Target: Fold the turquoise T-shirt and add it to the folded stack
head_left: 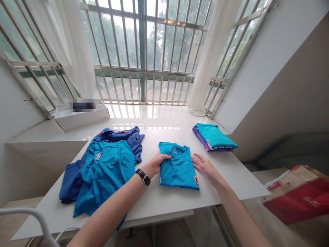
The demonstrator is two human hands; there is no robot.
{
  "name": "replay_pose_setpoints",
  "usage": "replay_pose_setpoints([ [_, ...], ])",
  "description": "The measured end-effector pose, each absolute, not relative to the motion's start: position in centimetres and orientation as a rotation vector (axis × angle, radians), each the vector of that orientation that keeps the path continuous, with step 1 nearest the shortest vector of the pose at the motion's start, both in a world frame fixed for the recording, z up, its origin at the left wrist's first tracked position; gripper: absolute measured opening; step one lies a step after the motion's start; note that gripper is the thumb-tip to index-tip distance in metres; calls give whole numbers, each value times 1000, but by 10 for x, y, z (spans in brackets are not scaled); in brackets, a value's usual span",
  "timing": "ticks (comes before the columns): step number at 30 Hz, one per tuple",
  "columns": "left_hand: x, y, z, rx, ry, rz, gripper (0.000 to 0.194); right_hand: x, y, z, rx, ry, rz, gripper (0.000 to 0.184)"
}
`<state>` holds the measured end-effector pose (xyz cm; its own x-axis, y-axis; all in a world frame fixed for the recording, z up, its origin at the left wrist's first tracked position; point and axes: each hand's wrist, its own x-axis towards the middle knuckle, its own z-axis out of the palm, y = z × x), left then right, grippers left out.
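From my remote view, I have both forearms reaching forward over the white table [223, 192], one from each lower side. The left hand [155, 164], with a black watch [143, 177] on its wrist, sits at the left edge of the folded blue shirt [177, 171]; its thumb lies across the top, pointing to the collar, while its other fingers are mostly hidden, so I cannot tell whether it pinches the cloth. The right hand [204, 165] is loosely spread, fingers slightly bent, their tips at the shirt's upper right edge. So I have the shirt directly between the two hands, flat on the table, collar toward the window. Beyond the right hand I see a folded stack of clothes [216, 137], turquoise on top; left of the left hand, a loose blue shirt [108, 171] lies over navy garments [72, 180].
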<state>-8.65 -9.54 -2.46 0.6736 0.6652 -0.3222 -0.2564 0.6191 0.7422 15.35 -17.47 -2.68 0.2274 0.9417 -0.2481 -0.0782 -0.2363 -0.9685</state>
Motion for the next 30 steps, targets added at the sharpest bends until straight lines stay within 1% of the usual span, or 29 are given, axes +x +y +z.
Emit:
replay_pose_setpoints([
  [2, -85, -97, -24, 666, 644, 572, 43, 146, -188, -21, -1357, -729, 1280, 61],
  [6, -83, -99, -21, 614, 649, 531, 43, 141, -222, -18, -1273, -560, 1278, 63],
  [12, -80, -105, -21, 629, 606, 510, 40, 129, -264, -9, -1192, -530, 1487, 38],
  [16, -78, -110, -22, 637, 564, 478, 41, 129, -252, 1, -1122, -519, 1696, 14],
  [17, -77, -111, -22, 639, 559, 477, 41, 130, -245, 2, -1111, -501, 1742, 11],
  [20, -78, -113, -19, 640, 573, 491, 40, 132, -226, 4, -1107, -470, 1836, 16],
  [23, -80, -111, -16, 614, 601, 484, 41, 128, -211, 2, -1183, -420, 1829, 25],
  [28, -82, -107, -15, 565, 610, 507, 43, 118, -198, -1, -1178, -372, 1804, 50],
  [30, -83, -105, -15, 552, 614, 515, 42, 117, -194, 0, -1161, -381, 1819, 51],
])
